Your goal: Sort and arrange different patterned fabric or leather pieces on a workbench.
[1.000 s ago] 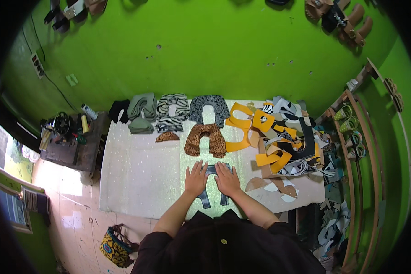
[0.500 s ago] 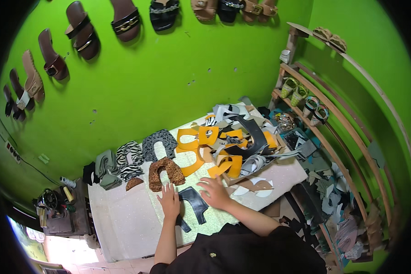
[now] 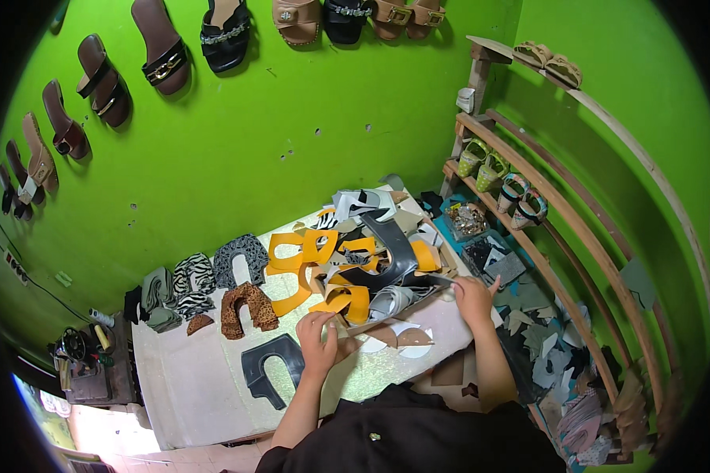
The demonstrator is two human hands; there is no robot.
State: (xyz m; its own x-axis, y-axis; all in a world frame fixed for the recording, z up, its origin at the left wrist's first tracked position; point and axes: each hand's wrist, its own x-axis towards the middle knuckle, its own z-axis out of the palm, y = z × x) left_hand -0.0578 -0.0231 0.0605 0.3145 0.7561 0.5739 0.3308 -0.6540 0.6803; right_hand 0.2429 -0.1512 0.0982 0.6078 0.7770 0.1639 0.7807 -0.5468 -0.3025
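The left hand (image 3: 319, 340) rested flat, fingers loosely together, on the near edge of the heap of cut shoe-upper pieces (image 3: 355, 268), touching an orange piece (image 3: 347, 303) and a pale half-round one; it gripped nothing that could be made out. The right hand (image 3: 473, 296) reached to the right end of the heap, fingers curled at the edge of a long black piece (image 3: 398, 252); whether they pinched it could not be told. The heap lay across the far right of the tabletop (image 3: 182, 386), with a dark grey U-shaped piece (image 3: 270, 366) lying alone just left of the left hand, and a leopard-print piece (image 3: 245, 307) farther left.

These cut-outs looked thin, light and floppy, probably slick on the faced side, and tangled by their open arches. A pinch at an outer edge or one leg of the U would likely lift one cleanly; dragging from the middle risked pulling neighbours along.
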